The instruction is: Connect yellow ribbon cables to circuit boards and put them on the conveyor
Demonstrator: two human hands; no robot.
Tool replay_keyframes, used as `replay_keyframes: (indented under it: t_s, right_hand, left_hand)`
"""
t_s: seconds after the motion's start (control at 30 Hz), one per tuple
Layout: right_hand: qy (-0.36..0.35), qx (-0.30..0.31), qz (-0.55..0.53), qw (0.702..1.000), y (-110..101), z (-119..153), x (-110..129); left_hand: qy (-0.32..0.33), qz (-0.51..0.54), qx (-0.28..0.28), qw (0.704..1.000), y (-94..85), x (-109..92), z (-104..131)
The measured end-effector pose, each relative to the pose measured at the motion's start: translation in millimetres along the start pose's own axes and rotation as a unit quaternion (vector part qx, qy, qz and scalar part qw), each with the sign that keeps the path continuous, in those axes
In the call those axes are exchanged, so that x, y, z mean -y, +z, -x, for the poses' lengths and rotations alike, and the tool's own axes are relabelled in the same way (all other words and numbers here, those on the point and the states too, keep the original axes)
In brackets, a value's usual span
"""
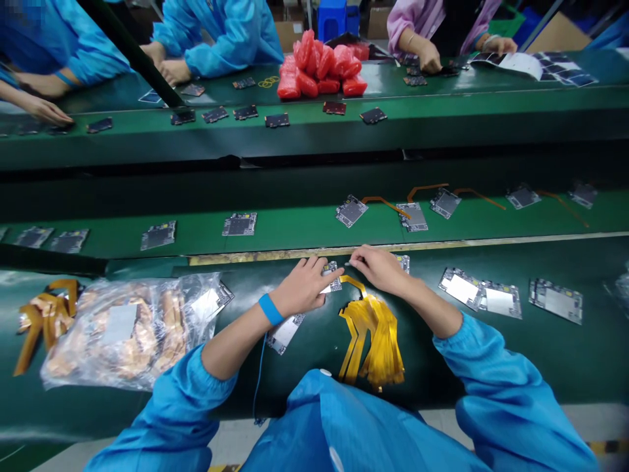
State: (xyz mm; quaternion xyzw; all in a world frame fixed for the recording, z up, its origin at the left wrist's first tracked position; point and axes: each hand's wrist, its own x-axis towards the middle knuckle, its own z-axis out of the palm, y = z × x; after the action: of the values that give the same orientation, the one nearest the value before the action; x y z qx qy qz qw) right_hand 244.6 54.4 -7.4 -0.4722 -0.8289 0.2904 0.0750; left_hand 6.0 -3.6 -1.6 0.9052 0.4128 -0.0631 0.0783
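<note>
"Green bench (422, 377). Circuit board (335, 286) location?"
"Beyond the ribbon bundle (386, 334): left hand (302, 286) spread on it, right hand (381, 267) pinching a small pale item (348, 264)."
"Risk?"
"Light pressure; board could skid."

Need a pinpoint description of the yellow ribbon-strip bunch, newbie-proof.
Find the near green bench, then the wearer's left hand and right hand. The yellow ribbon-strip bunch lies between the forearms, nearer the torso. It's unbagged and fanned lengthwise, unlike the strips in the clear bag or the jumbled pile far left.
</note>
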Motion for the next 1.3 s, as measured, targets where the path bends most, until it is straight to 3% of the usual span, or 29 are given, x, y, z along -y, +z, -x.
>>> replay_keyframes:
  t_s: [0.2,0.37,0.6,0.77,0.93,1.17,1.3]
  right_hand:
    - [0.029,-0.076,-0.061,0.995,-14,34,-15]
    - [0.016,-0.003,-0.007,1.000,-12,58,-13]
    - [0.021,0.064,0.060,0.996,11,73,-12]
    - [0.025,0.049,0.017,0.998,15,77,-15]
    - [0.059,0.042,-0.045,0.996,13,81,-16]
    - [-0.014,-0.032,-0.184,0.982,13,83,-23]
    - [0.023,0.015,-0.255,0.967,14,81,-23]
  left_hand:
    - [-0.030,0.028,-0.052,0.998,-11.1,24,-1]
    - [-0.214,0.017,-0.159,0.964,-18.7,76,-5]
    - [-0.295,0.018,-0.100,0.950,-2.7,157,35]
    - [-0.340,0.012,0.022,0.940,2.1,196,55]
    - [-0.283,-0.007,0.076,0.956,3.6,215,46]
    - [-0.254,-0.007,0.042,0.966,6.3,215,36]
    - [-0.272,-0.018,0.027,0.962,9.5,209,38]
